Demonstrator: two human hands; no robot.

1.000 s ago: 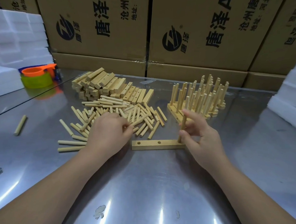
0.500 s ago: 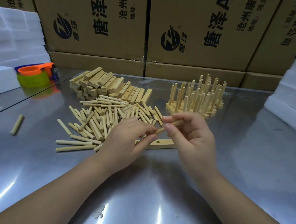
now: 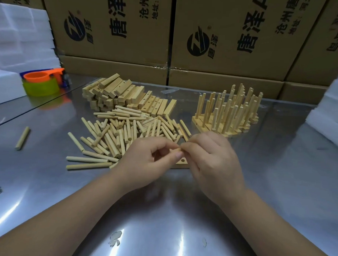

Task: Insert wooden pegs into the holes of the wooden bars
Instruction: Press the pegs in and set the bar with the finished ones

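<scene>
Steel counter (image 3: 277, 179); cardboard boxes (image 3: 234, 44) behind, white foam blocks (image 3: 20, 38) left, orange cup (image 3: 38, 76) nested in green cup (image 3: 41, 88).

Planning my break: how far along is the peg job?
Done: a batch of pegged bars stands at the back right. In hand: the left hand and right hand pinch one peg over a bar whose visible hole is empty. Left: a big pile of loose pegs and a stack of bare bars, so much remains.
</scene>
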